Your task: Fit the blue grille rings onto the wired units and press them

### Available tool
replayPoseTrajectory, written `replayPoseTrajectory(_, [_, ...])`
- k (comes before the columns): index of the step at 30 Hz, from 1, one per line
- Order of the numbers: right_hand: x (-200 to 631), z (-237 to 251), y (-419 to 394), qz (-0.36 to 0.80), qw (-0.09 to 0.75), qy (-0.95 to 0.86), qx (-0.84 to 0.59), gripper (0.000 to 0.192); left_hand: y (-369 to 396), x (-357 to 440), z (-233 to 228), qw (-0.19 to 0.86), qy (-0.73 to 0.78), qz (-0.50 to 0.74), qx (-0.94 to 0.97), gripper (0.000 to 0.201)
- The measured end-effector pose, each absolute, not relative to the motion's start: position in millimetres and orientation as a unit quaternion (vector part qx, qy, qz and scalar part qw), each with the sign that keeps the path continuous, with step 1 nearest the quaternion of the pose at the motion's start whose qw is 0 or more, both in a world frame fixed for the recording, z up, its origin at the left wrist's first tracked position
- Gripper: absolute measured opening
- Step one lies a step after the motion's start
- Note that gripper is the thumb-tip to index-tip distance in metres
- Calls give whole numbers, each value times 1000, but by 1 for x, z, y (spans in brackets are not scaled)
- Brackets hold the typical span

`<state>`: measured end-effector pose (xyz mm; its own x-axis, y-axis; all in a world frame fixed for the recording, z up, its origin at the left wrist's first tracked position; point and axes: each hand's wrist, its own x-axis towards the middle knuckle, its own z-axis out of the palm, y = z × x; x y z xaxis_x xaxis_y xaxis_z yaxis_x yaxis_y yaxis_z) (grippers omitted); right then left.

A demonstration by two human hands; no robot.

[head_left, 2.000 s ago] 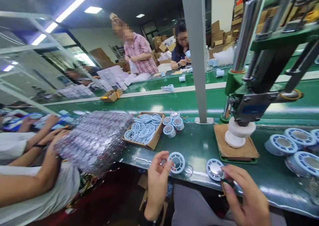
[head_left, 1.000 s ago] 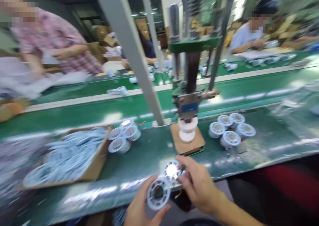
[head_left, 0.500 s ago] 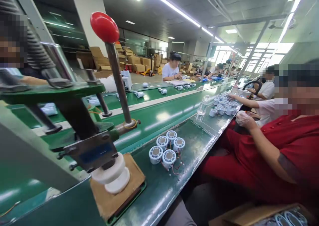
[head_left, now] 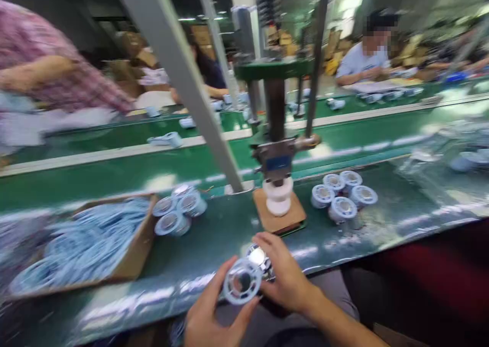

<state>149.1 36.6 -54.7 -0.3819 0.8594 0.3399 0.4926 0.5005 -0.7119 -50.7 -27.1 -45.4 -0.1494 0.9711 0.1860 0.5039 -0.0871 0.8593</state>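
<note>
Holding two round parts at the desk's near edge.
Left hand (head_left: 208, 314) pinches white ring (head_left: 242, 282); right hand (head_left: 284, 275) grips metal-capped disc (head_left: 257, 258). Misalignment risks a drop.

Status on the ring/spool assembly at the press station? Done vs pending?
Done, by the look of it: four spools grouped right of the press. In hand: left hand holds a ring, right hand a spool, close together, join blurred. Left: three spools and a box of rings.
</note>
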Motion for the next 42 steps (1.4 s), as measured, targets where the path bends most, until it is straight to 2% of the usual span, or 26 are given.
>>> replayPoseTrajectory(2, [148,-62,39,267,369,-784,-421,69,-23,-33,-17,278,637,417,586,55])
replayPoseTrajectory(5, [147,-70,42,269,388,-782,-408,66,-18,-19,4,313,653,418,548,61])
replayPoseTrajectory(14, [146,-72,41,212,419,-780,-414,61,-24,-27,9,415,624,433,501,69])
replayPoseTrajectory(23, [144,-66,37,161,448,-778,-410,55,-22,-22,19,513,549,517,409,62])
replayPoseTrajectory(38, [146,-63,39,162,447,-775,-417,56,-19,-21,16,523,556,509,399,62])
replayPoseTrajectory(42, [144,-67,38,169,454,-770,-416,61,-5,-16,9,461,583,463,483,59])
